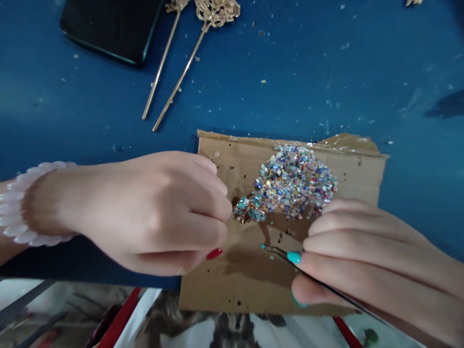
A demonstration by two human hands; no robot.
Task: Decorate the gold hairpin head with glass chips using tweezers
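My left hand (163,212) is closed in a fist, palm down. From its knuckles pokes the ornamental head of a hair stick (250,208), gold-coloured and set with turquoise chips; its shaft is hidden in the fist. Between thumb and fingers, my right hand (358,251) grips thin dark tweezers (315,279). A tiny turquoise chip (263,246) shows at the tweezer tips, just below the ornament and apart from it. Behind the ornament, a heap of small multicoloured stone chips (295,181) lies on a piece of cardboard (224,290).
Two more gold hair sticks (181,77) with openwork heads lie on the blue table (290,72) at the back. Left of them is a dark phone-like slab (110,29). Loose chips and specks are scattered about. The table's front edge runs below my left hand.
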